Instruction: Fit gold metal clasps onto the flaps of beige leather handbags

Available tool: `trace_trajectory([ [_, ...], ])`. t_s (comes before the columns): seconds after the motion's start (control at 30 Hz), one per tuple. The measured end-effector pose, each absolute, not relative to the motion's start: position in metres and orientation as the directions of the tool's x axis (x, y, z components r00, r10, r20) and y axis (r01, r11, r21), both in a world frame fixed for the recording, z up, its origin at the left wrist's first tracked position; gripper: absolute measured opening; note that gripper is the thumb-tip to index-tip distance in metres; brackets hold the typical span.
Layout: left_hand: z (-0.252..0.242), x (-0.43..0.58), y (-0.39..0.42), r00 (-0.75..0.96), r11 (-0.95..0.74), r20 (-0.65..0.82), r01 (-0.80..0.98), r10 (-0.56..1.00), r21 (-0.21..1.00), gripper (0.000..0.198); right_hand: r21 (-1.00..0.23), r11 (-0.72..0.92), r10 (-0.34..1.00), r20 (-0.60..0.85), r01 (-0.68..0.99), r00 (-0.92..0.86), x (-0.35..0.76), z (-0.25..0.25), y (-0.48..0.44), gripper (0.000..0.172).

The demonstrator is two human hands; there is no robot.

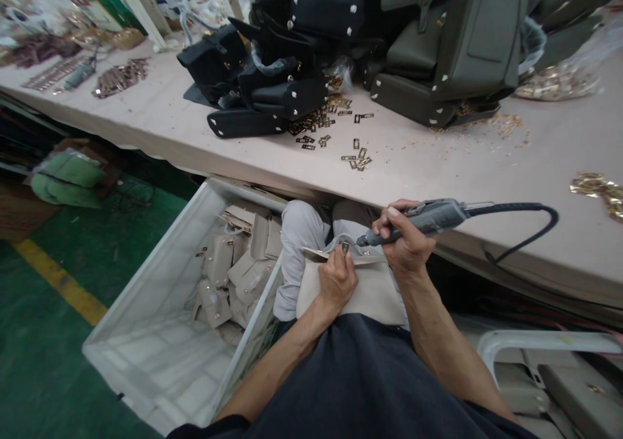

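Head view — smooth, beige bag [374,288]

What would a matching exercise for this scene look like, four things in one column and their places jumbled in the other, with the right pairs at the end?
Things
1. Grey corded tool
2. Single beige bag
3. Black bags
4. Heap of beige bags

Places
A. Inside the white bin
B. On the table
C. In the right hand
D. On the person's lap

Pairs: 1-C, 2-D, 3-B, 4-A
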State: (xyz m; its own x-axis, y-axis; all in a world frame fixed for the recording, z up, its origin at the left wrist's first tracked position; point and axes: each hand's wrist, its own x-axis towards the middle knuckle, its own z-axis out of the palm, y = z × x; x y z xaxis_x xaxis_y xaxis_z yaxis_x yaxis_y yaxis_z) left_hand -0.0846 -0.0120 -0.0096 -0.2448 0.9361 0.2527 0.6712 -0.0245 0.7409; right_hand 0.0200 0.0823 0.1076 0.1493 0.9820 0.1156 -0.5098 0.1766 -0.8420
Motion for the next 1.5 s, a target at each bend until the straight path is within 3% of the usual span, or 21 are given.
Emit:
trace_trajectory([
  [0.27, -0.007, -0.085, -0.009, -0.204, -0.05, 0.308, 0.757, 0.929, 0.652, 0.032, -0.898, 0.057, 0.996, 0.024, -0.436, 0.083, 0.032, 0.109, 0.09, 0.024],
  [0.4, -0.003, -0.09, -0.006, -0.202, -0.08, 0.29, 0.678, 0.936, 0.731, 0.028, -0.941, -0.038, 0.998, -0.051, -0.335, 0.031, 0.038, 0.097, 0.095, 0.031],
  [0.8, -0.003, -0.093, -0.006, -0.259, -0.038, 0.208, 0.536, 0.943, 0.844, 0.034, -0.896, 0.037, 0.992, -0.02, -0.442, 0.124, 0.035, 0.098, 0.085, 0.025],
  [1.03, 0.004, -0.099, -0.006, -0.261, 0.087, -0.055, 0.115, 0.964, 0.99, 0.04, -0.847, 0.078, 0.981, -0.03, -0.526, 0.194, 0.078, 0.132, 0.111, 0.032],
  [1.2, 0.005, -0.11, 0.007, -0.252, 0.184, -0.236, -0.21, 0.939, 0.96, 0.054, -0.753, 0.253, 0.931, 0.019, -0.608, 0.364, 0.137, 0.155, 0.173, 0.034],
  [1.33, 0.003, -0.114, 0.015, -0.243, 0.227, -0.308, -0.312, 0.92, 0.923, 0.063, -0.662, 0.397, 0.841, -0.014, -0.635, 0.54, 0.173, 0.155, 0.23, 0.027],
  [1.5, 0.001, -0.112, 0.013, -0.281, 0.23, -0.33, -0.336, 0.901, 0.913, 0.061, -0.633, 0.333, 0.781, -0.23, -0.699, 0.581, 0.177, 0.131, 0.279, 0.021],
])
